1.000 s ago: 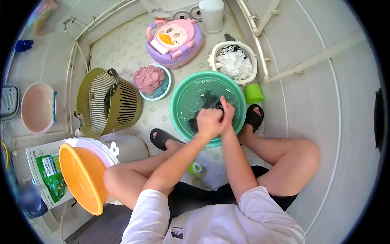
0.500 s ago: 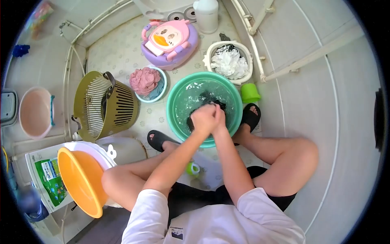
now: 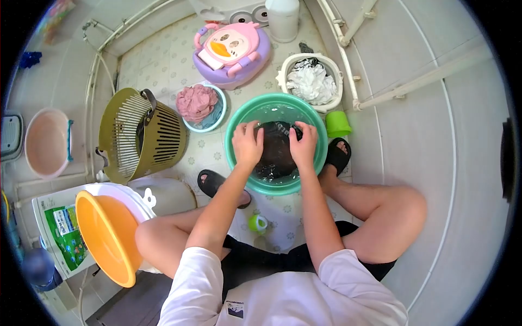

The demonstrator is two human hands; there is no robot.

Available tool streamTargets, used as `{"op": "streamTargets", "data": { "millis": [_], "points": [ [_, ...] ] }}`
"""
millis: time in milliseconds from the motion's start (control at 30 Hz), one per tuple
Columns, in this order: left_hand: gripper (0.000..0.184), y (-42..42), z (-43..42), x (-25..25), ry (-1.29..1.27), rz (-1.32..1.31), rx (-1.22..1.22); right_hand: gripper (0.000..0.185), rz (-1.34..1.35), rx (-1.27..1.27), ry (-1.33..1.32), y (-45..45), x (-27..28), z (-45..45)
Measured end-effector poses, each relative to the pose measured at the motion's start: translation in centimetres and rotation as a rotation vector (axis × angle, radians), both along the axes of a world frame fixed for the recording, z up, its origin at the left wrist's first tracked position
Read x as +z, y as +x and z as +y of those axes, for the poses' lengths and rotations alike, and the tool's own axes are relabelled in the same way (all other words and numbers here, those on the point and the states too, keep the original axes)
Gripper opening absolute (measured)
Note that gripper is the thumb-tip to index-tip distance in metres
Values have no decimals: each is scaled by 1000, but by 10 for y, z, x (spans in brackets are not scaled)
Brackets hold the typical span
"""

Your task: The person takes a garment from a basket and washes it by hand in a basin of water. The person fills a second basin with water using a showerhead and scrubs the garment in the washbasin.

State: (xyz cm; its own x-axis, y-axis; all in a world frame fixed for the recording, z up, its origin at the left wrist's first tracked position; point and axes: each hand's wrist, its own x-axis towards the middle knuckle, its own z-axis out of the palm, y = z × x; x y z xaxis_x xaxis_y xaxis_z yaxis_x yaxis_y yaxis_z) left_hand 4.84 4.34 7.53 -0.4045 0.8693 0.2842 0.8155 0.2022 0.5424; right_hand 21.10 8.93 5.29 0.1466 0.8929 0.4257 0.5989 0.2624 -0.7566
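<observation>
wet black cloth isn't yet out of the round green plastic basin; left hand and right hand curl apart at its edges (pinching? can't tell).

The patterned floor before you carries a green basin, an olive basket, a light-blue tub, a white tub, a green cup and a purple potty.

A white short-sleeved shirt is worn — small dark printed patch — with black shorts, black slippers.
</observation>
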Motion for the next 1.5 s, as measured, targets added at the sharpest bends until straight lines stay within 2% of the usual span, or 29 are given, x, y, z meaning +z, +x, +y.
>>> {"op": "streamTargets", "data": {
  "millis": [100,133,233,267,367,467,567,767,800,900,1000,1100,1133,1233,1267,1367,1467,1500],
  "points": [
    [21,1,-23,-13,-92,13,-94,11,11,11,-158,5,-15,-17],
    [28,-2,-29,-27,-141,-36,-206,12,107,98,-439,8,-23,-25],
    [37,4,-46,-55,-371,-4,-346,15,-90,179,-392,1,-49,-48],
    [44,7,-49,-58,-498,23,-352,19,-175,189,-402,-2,-54,-55],
    [50,12,-52,-78,-555,69,-312,42,-255,265,-512,-4,-65,-65],
    [52,12,-49,-86,-600,-26,-283,54,-299,308,-500,-3,-75,-65],
    [48,13,-47,-100,-549,-83,-234,50,-318,337,-496,-1,-79,-58],
    [31,18,-28,-69,-672,-162,-186,19,-318,276,-613,7,-85,-53],
    [34,17,-28,-64,-646,-153,-171,17,-242,224,-555,7,-81,-53],
    [41,4,-25,-53,-664,-344,-223,18,101,99,-704,9,-68,-51],
    [47,-11,-32,-52,-590,-325,-382,17,215,113,-622,3,-52,-45],
    [48,-22,-45,-62,-320,-223,-430,16,303,122,-585,-2,-31,-37],
    [40,-25,-49,-61,-196,-105,-451,15,331,117,-578,-2,-26,-35],
    [30,-23,-42,-44,-417,-513,-213,16,440,84,-616,2,-25,-28],
    [22,-19,-36,-33,-408,-622,-166,17,500,39,-623,3,-34,-26],
    [19,7,-18,-14,-179,-685,-201,18,751,-70,-711,5,-37,-23],
    [16,53,-18,33,-109,-432,-325,19,966,-93,-825,10,-47,-19],
    [19,68,-22,43,-118,-354,-360,19,988,-10,-752,9,-57,-19]
  ]
}}
